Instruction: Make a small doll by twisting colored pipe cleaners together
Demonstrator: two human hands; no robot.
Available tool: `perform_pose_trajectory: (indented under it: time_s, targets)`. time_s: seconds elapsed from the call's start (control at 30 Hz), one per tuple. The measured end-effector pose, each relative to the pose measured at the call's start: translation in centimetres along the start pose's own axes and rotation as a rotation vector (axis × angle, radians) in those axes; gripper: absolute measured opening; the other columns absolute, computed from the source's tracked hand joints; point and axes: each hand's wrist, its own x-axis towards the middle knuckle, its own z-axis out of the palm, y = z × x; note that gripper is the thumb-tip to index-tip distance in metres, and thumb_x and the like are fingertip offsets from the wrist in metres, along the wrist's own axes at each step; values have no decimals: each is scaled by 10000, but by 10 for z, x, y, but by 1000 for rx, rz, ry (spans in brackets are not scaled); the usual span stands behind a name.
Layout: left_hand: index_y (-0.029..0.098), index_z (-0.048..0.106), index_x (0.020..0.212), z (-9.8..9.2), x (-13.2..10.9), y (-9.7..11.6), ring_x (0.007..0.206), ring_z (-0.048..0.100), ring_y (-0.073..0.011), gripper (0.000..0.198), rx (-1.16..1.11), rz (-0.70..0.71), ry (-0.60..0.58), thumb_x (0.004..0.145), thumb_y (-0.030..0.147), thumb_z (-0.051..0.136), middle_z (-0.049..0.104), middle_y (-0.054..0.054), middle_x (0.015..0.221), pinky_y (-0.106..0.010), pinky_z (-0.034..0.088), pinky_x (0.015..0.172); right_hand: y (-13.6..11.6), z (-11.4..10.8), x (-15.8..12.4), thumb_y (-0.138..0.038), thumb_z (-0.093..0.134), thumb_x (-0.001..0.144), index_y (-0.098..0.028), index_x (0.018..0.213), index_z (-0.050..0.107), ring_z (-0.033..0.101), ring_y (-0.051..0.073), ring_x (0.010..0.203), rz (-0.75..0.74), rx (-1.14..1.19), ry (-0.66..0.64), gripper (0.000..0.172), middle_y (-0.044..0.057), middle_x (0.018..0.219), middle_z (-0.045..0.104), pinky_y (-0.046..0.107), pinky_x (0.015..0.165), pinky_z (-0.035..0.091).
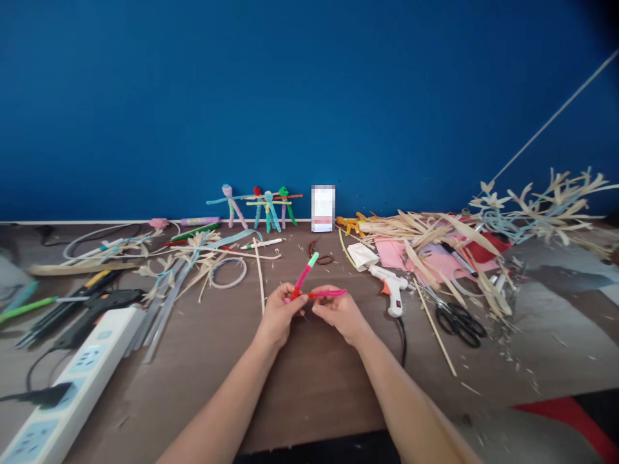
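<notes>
from the left hand point(280, 317) slants pink chenille point(302, 280).

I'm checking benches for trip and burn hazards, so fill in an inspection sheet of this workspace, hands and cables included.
Surface: brown tabletop, pale scraps at right.
Job's things: pink, red and green fuzzy piece in hand; four fuzzy stick figures standing at the back.
Clutter: pale strips on both sides; white glue gun and black-handled scissors lying at right.
Hands: left hand grips the fuzzy piece; right hand is at its pink end, grip unclear.
Cables: black plug in the white power strip at left; glue gun's black cord, far end unseen.
Surroundings: blue wall behind.
</notes>
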Motion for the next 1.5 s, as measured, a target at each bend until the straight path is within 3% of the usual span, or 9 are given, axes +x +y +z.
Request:
perform_pose_trajectory:
  time_s: [0.23, 0.43, 0.6, 0.97, 1.1, 1.2, 1.33, 1.4, 1.5]
  targets:
    - [149, 449, 597, -1, 0, 0, 407, 405, -25, 288, -30, -81, -38, 524, 215, 720, 447, 82, 476, -121, 380, 389, 6, -1, 2, -266, 587, 663, -164, 763, 599, 332, 38, 373, -29, -98, 120, 143, -31, 570, 544, 184, 363, 242]
    - [131, 537, 691, -1, 0, 4, 484, 483, -77, 319, -156, -231, -99, 694, 449, 561, 544, 0, 576, -172, 454, 379, 4, -2, 3, -280, 594, 654, -147, 712, 573, 313, 25, 347, -5, 16, 125, 146, -34, 539, 538, 172, 337, 206]
    - [133, 546, 695, -1, 2, 5, 487, 493, -82, 367, -174, -283, -122, 762, 480, 446, 547, -4, 571, -170, 451, 368, 4, 0, 3, -239, 600, 637, -138, 678, 548, 275, 8, 313, 38, 122, 115, 121, -46, 498, 525, 160, 320, 149]
    - [126, 502, 666, -1, -2, 2, 360, 418, -17, 249, 5, -251, -269, 624, 312, 663, 550, 32, 484, -133, 421, 401, 3, 1, 2, -246, 583, 648, -143, 656, 519, 260, 8, 288, 54, 104, 160, 121, -76, 449, 463, 157, 290, 152]
    - [120, 506, 652, -3, 1, 2, 351, 421, -18, 250, -38, -251, -225, 620, 309, 665, 547, 30, 475, -138, 417, 395, 0, 2, 1, -242, 609, 654, -151, 784, 540, 386, 30, 350, 13, 69, 27, 173, -52, 538, 533, 159, 340, 280]
    - [123, 507, 653, -3, 1, 1, 346, 408, -23, 260, -42, -249, -224, 635, 342, 646, 527, 36, 466, -151, 408, 386, 0, 2, 0, -224, 631, 649, -171, 861, 533, 555, 99, 582, -70, 55, -78, 239, -12, 667, 605, 217, 538, 429]
    - [124, 507, 692, -3, 2, 0, 387, 430, -44, 276, 47, -242, -241, 648, 369, 626, 559, 2, 528, -174, 400, 403, 5, -2, 3, -282, 590, 699, -165, 688, 555, 480, 85, 496, -106, -100, 26, 122, -26, 558, 541, 205, 468, 374]
    - [135, 502, 830, -3, 3, 1, 446, 472, -62, 312, 127, -147, -156, 669, 384, 599, 580, -15, 633, -198, 416, 453, 7, -5, 5, -317, 585, 703, -164, 681, 559, 370, 62, 400, -92, -125, 76, 157, -53, 473, 455, 193, 389, 284]
    - [170, 406, 1094, -2, 0, 9, 778, 563, -156, 512, 337, 177, 143, 655, 326, 617, 562, -91, 955, -293, 446, 677, 7, -7, 7, -354, 595, 686, -166, 720, 560, 306, 55, 374, -101, -86, 120, 194, -66, 449, 391, 194, 365, 225]
